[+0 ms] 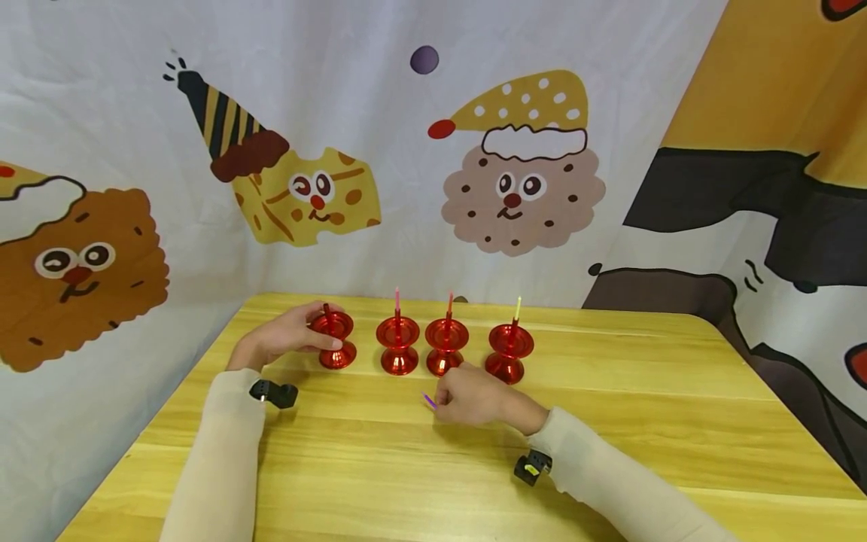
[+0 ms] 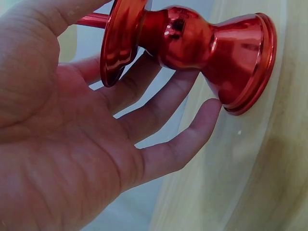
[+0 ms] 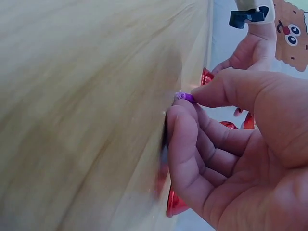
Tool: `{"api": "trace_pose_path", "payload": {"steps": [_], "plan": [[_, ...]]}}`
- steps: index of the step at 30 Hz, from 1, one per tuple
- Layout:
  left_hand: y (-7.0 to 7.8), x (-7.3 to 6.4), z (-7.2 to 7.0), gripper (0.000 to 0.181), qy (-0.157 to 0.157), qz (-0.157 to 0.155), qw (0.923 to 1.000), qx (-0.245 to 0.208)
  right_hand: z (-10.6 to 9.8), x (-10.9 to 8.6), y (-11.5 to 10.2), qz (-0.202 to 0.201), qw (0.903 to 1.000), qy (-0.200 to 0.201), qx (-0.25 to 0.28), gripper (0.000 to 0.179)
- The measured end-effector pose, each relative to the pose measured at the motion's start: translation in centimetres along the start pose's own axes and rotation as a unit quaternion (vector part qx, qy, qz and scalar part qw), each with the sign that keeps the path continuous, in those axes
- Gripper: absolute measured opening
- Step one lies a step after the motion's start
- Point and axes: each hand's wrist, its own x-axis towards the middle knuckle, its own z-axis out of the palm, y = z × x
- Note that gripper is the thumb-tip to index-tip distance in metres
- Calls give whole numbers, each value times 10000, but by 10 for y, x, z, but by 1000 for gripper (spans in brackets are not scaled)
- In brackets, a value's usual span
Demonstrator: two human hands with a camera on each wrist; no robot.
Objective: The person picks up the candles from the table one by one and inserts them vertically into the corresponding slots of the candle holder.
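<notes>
My left hand (image 1: 293, 331) grips a shiny red candle holder (image 1: 338, 356) at the left end of a row. Its fingers curl round the holder's stem (image 2: 183, 38) below the dish, as the left wrist view shows. Only the red tube (image 1: 327, 309) rises from this holder's dish. Between right thumb and index finger, my right hand (image 1: 474, 395) pinches a thin purple candle (image 1: 430, 400), low over the table in front of the row. In the right wrist view just a short end of the purple candle (image 3: 185, 97) pokes out of the fingers.
Three more red holders stand to the right: one with a pink candle (image 1: 397, 299), one with an orange candle (image 1: 450, 304), one with a yellow candle (image 1: 518, 309). They are on a wooden table (image 1: 379, 467). A cartoon-printed cloth (image 1: 400, 226) hangs behind its back edge.
</notes>
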Motion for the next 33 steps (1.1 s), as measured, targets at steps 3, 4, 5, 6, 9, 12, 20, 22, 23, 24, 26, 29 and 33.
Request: {"api": "trace_pose_path", "payload": {"steps": [3, 4, 5, 6, 9, 12, 20, 22, 23, 24, 26, 29, 33], "plan": [[1, 1, 2, 76, -45, -19, 10000, 31, 2, 4, -2, -96, 9996, 217, -131, 32], [2, 1, 3, 76, -66, -26, 10000, 17, 2, 6, -3, -116, 9994, 294, -168, 30], [3, 1, 4, 76, -87, -29, 10000, 6, 2, 7, -4, -156, 9990, 370, -175, 27], [3, 1, 4, 76, -103, -36, 9999, -4, 2, 9, -6, -202, 9986, 460, -173, 24], [5, 2, 6, 76, -156, -50, 9999, -9, 0, 15, -11, -381, 9964, 751, -29, 17], [6, 3, 6, 76, -199, -67, 9998, 8, -3, 21, -17, -581, 9927, 1053, 124, 14], [9, 5, 10, 73, -261, -95, 9995, 143, -12, 38, -36, -731, 9803, 1806, 325, 13], [10, 5, 11, 71, -280, -86, 9995, 146, -14, 43, -40, -721, 9774, 1946, 408, 13], [10, 6, 12, 70, -301, -75, 9994, 126, -14, 46, -41, -703, 9761, 2006, 461, 13], [10, 6, 12, 70, -326, -59, 9994, 107, -15, 48, -43, -709, 9744, 2075, 489, 13], [10, 7, 12, 71, -358, -38, 9993, 56, -16, 54, -47, -771, 9709, 2199, 553, 12], [10, 7, 13, 72, -393, -10, 9992, 0, -18, 63, -53, -844, 9663, 2347, 630, 11], [10, 8, 14, 70, -422, 34, 9991, 34, -20, 77, -61, -901, 9597, 2569, 699, 6]]}}
